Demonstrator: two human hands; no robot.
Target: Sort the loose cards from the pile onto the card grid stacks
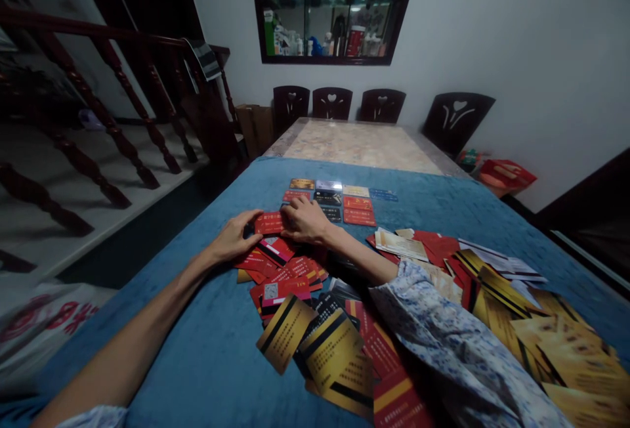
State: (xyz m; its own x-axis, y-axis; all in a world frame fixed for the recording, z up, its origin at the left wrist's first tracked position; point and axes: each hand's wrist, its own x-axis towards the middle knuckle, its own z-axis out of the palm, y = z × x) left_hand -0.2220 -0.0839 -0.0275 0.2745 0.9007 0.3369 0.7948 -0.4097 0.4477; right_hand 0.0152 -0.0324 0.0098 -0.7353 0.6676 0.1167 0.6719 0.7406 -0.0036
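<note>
A red card [269, 223] with pale print lies between my two hands, at the near left end of the laid-out cards. My left hand [239, 237] grips its left edge between thumb and fingers. My right hand [308, 219] has its fingers bent over the card's right end and partly hides it. Beyond the hands are short rows of cards, among them a black card [327, 198], a red card [359, 216] and a blue card [383, 195]. Just below my hands lies a loose heap of red cards [290, 270], with gold cards [339, 362] nearer to me.
A blue cloth [197, 342] covers the near part of the table; its far end shows bare stone top [354, 139]. On the right spread more gold cards [566, 349] and pale papers [401, 244]. Dark chairs [384, 106] stand behind, a wooden railing [118, 80] at left.
</note>
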